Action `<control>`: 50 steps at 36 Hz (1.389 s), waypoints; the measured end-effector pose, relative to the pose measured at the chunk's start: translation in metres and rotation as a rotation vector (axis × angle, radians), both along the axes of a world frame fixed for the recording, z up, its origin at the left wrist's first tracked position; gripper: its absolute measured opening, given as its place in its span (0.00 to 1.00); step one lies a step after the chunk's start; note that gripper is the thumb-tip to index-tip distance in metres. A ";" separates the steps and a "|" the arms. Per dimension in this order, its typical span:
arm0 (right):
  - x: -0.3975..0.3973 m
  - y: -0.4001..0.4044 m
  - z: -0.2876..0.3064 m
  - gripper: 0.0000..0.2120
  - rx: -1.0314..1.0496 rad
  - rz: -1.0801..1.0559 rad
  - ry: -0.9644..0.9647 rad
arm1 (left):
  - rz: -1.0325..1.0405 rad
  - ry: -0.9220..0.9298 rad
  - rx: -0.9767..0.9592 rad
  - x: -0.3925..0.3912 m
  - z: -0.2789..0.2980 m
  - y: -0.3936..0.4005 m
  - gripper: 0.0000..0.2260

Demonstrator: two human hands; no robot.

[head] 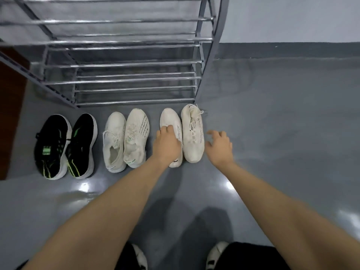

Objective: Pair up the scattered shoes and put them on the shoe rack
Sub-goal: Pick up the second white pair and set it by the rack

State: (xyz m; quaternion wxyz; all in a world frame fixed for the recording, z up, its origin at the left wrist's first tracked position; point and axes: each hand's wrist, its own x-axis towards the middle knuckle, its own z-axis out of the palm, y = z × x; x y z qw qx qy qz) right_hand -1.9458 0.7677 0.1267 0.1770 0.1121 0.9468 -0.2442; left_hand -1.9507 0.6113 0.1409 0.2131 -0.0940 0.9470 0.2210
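Note:
Several shoes stand in a row on the grey floor before the metal shoe rack point(124, 80). At the left is a black pair with green marks point(64, 147). In the middle are two white sneakers point(124, 139) side by side. At the right stand two more white shoes: my left hand point(166, 143) lies over the left white shoe point(171, 119), fingers curled onto its top. My right hand point(220, 147) hovers just right of the right white shoe point(192, 133), fingers spread and holding nothing.
The rack's shelves of silver bars hold nothing. A brown wooden panel point(9, 114) stands at the far left. A grey wall base runs behind at the right. My own feet point(214, 256) in white shoes show at the bottom.

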 end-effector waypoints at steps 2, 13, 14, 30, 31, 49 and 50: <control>0.004 0.004 0.044 0.17 -0.054 -0.005 -0.017 | -0.025 0.005 0.007 0.002 0.046 0.001 0.19; 0.035 0.031 0.282 0.15 -0.165 -0.083 -0.029 | -0.116 -0.038 0.094 0.013 0.294 0.020 0.16; 0.037 0.032 0.294 0.15 -0.169 -0.092 -0.033 | -0.120 -0.035 0.098 0.013 0.305 0.022 0.16; 0.131 -0.012 0.459 0.14 -0.193 -0.296 0.079 | -0.398 0.020 0.113 0.077 0.474 -0.024 0.15; 0.136 -0.017 0.461 0.14 -0.195 -0.311 0.090 | -0.412 0.014 0.124 0.079 0.474 -0.027 0.14; 0.368 -0.160 0.511 0.12 -0.209 -0.920 0.222 | -1.069 0.010 0.142 0.222 0.542 -0.098 0.13; 0.387 -0.165 0.512 0.12 -0.203 -0.961 0.228 | -1.110 0.008 0.141 0.236 0.541 -0.096 0.13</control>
